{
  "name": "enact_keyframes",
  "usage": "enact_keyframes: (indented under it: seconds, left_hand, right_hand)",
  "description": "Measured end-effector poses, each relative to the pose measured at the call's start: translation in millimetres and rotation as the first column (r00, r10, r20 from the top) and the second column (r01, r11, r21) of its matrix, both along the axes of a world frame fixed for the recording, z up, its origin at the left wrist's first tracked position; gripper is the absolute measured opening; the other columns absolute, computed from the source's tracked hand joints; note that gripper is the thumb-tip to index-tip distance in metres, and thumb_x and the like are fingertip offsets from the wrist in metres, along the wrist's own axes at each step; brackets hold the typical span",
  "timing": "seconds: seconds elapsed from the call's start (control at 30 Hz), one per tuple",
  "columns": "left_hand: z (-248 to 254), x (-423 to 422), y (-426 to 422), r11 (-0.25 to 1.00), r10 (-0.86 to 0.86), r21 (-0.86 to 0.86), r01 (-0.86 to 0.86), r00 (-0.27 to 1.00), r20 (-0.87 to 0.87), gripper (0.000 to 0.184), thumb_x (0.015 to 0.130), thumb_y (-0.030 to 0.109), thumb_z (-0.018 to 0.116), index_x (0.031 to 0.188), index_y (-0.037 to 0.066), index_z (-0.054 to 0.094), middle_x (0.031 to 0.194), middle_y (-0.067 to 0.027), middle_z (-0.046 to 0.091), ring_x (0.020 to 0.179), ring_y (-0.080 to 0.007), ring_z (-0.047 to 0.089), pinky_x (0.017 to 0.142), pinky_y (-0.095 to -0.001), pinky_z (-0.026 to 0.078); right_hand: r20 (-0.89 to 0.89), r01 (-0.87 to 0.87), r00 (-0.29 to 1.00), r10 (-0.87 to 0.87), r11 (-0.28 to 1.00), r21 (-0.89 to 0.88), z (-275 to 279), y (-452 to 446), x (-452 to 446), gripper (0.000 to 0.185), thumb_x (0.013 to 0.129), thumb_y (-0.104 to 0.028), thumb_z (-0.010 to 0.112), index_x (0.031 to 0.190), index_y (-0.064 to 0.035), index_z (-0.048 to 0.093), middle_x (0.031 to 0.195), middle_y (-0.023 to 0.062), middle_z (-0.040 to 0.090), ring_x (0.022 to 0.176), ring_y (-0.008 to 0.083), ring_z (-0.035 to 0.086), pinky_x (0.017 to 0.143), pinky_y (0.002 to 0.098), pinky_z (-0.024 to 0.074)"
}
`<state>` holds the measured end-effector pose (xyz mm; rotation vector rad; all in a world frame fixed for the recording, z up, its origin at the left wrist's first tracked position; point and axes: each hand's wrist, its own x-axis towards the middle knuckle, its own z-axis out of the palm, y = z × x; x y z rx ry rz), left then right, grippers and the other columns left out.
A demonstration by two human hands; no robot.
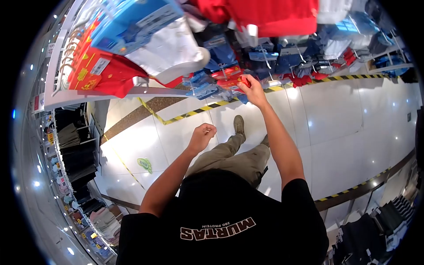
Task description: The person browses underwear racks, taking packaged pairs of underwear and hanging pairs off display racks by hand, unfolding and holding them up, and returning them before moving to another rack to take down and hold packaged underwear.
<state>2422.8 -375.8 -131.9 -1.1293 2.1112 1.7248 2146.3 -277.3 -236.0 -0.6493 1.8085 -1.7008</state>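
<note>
My right hand reaches up to the display rack, its thumb and fingers closed on the edge of a red-carded pack. That pack hangs low among others, and its contents are hard to make out. Blue-carded packs hang just left of it. Lower and to the left, my left hand is held in front of my body with its fingers curled in; nothing shows in it, and it touches nothing.
White socks on a blue card and a red pack hang close at upper left. Yellow-black tape edges the rack on the tiled floor. Shelves of folded clothes stand left; more clothes are at lower right.
</note>
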Motion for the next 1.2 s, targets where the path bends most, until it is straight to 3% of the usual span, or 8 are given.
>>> enact_keyframes:
  seconds: [0.1, 0.23, 0.37, 0.47, 0.63, 1.0, 1.07, 1.2]
  left_hand:
    - [3, 28, -22, 0.999, 0.046, -0.003, -0.046, 0.999, 0.01, 0.02, 0.095, 0.022, 0.066, 0.103, 0.005, 0.063, 0.092, -0.001, 0.067, 0.083, -0.0103, 0.063, 0.072, -0.0263, 0.048]
    - [5, 57, -42, 0.99, 0.137, 0.019, -0.137, 0.99, 0.016, 0.02, 0.095, 0.023, 0.065, 0.103, 0.004, 0.063, 0.092, -0.0018, 0.067, 0.082, -0.0108, 0.063, 0.071, -0.0263, 0.048]
    - [-10, 75, -51, 0.989, 0.146, 0.032, -0.146, 0.989, 0.001, 0.02, 0.095, 0.022, 0.065, 0.102, 0.004, 0.063, 0.093, -0.003, 0.068, 0.082, -0.0115, 0.063, 0.07, -0.0268, 0.049]
    - [-11, 69, -53, 0.991, 0.132, 0.035, -0.132, 0.991, -0.007, 0.018, 0.095, 0.02, 0.066, 0.102, 0.003, 0.064, 0.092, -0.0039, 0.068, 0.081, -0.0121, 0.063, 0.07, -0.0279, 0.05]
    - [-18, 38, -62, 0.996, 0.021, -0.086, -0.03, 0.995, -0.102, 0.019, 0.094, 0.018, 0.065, 0.1, 0.001, 0.064, 0.091, -0.0064, 0.068, 0.083, -0.0144, 0.064, 0.075, -0.0309, 0.052]
    - [-10, -87, -107, 0.871, -0.184, -0.474, 0.128, 0.98, -0.073, 0.023, 0.089, 0.022, 0.067, 0.1, 0.002, 0.065, 0.094, -0.0121, 0.07, 0.086, -0.0225, 0.067, 0.081, -0.0329, 0.052]
    - [-12, -102, -113, 0.805, -0.241, -0.552, 0.217, 0.97, 0.029, 0.025, 0.088, 0.022, 0.066, 0.106, 0.004, 0.064, 0.108, -0.0162, 0.067, 0.101, -0.031, 0.063, 0.09, -0.0399, 0.05]
    - [-25, -129, -125, 0.665, -0.298, -0.685, 0.298, 0.947, 0.123, 0.034, 0.088, 0.016, 0.063, 0.12, 0.007, 0.06, 0.128, -0.0202, 0.057, 0.12, -0.0403, 0.052, 0.102, -0.0462, 0.042]
  right_hand:
    - [0.009, -0.026, 1.0, 0.025, 0.998, 0.061, -11, -23, -4, 0.027, 0.092, -0.015, 0.069, 0.115, -0.0028, 0.061, 0.097, 0.0054, 0.067, 0.088, 0.0118, 0.06, 0.083, 0.028, 0.0497]
    - [0.026, 0.045, 0.999, -0.046, 0.997, 0.064, -30, -39, -6, 0.032, 0.089, -0.018, 0.071, 0.116, -0.0023, 0.062, 0.098, 0.0125, 0.07, 0.092, 0.0161, 0.065, 0.084, 0.0301, 0.0503]
    - [0.22, 0.043, 0.974, -0.048, 0.999, 0.029, -43, -47, -8, 0.044, 0.085, -0.02, 0.077, 0.117, 0.0036, 0.06, 0.101, 0.0161, 0.07, 0.093, 0.0205, 0.067, 0.086, 0.0333, 0.0516]
    - [-0.125, 0.188, 0.978, -0.168, 0.968, 0.167, -53, -52, -10, 0.053, 0.078, -0.021, 0.083, 0.119, 0.0023, 0.059, 0.103, 0.0169, 0.07, 0.093, 0.0245, 0.068, 0.086, 0.0339, 0.0515]
    - [-0.335, 0.144, 0.942, 0.007, 0.895, 0.422, 13, -53, -15, 0.059, 0.07, -0.018, 0.086, 0.121, -0.0045, 0.06, 0.113, 0.0205, 0.067, 0.107, 0.0384, 0.064, 0.09, 0.044, 0.0507]
    - [-0.361, -0.014, 0.913, 0.188, 0.901, 0.433, -4, -59, -17, 0.044, 0.075, -0.029, 0.079, 0.112, -0.0097, 0.064, 0.1, 0.0154, 0.071, 0.092, 0.0367, 0.066, 0.082, 0.0438, 0.0527]
    - [-0.51, 0.087, 0.851, 0.125, 0.924, 0.373, -14, -61, -15, 0.046, 0.074, -0.029, 0.08, 0.113, -0.0099, 0.062, 0.097, 0.0158, 0.07, 0.092, 0.0388, 0.065, 0.082, 0.0461, 0.0523]
    - [-0.372, 0.097, 0.925, 0.079, 0.897, 0.431, -3, -65, -7, 0.057, 0.07, -0.025, 0.083, 0.117, -0.0079, 0.055, 0.109, 0.0218, 0.065, 0.106, 0.0409, 0.06, 0.089, 0.0485, 0.0494]
